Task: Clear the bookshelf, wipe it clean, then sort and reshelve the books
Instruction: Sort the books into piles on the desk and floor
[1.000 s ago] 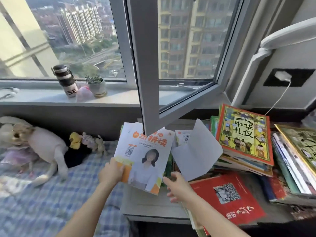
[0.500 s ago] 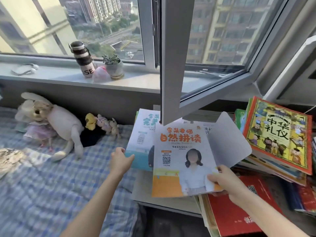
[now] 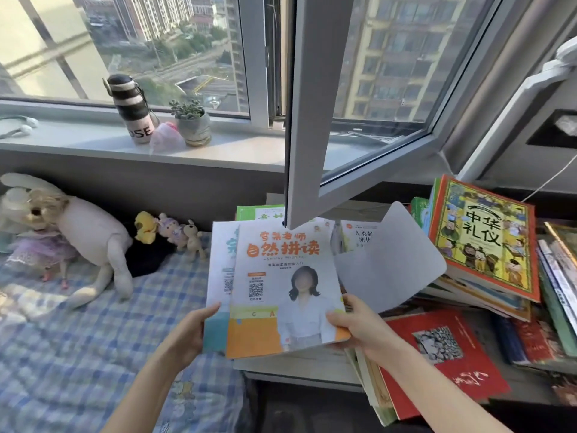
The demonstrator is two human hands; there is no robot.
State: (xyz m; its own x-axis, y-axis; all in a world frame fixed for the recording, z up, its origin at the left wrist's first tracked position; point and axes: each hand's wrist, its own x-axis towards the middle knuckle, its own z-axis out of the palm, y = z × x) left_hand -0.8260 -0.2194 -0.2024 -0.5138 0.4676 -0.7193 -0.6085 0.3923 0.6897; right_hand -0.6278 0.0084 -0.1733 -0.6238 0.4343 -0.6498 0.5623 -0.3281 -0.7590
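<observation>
An orange-and-white workbook (image 3: 281, 276) with a woman on its cover lies uppermost in front of me. My right hand (image 3: 359, 329) grips its lower right corner, thumb on the cover. Under it, shifted left, sits a white-and-teal workbook (image 3: 220, 276); my left hand (image 3: 190, 332) holds its lower left edge. A grey sheet (image 3: 390, 260) sticks out to the right behind them. More thin books (image 3: 359, 239) lie behind, on a pale surface (image 3: 296, 364).
An open window sash (image 3: 309, 120) hangs low over the books. A tall pile topped by a colourful picture book (image 3: 480, 235) stands right, a red book (image 3: 443, 354) below it. Left is a checked bed (image 3: 78, 354) with plush toys (image 3: 78, 232). Bottle (image 3: 132, 110) and plant (image 3: 192, 123) on the sill.
My right hand took the orange workbook and slid it right, uncovering the teal one. My left hand, free a moment ago, now holds the teal workbook's lower edge.
</observation>
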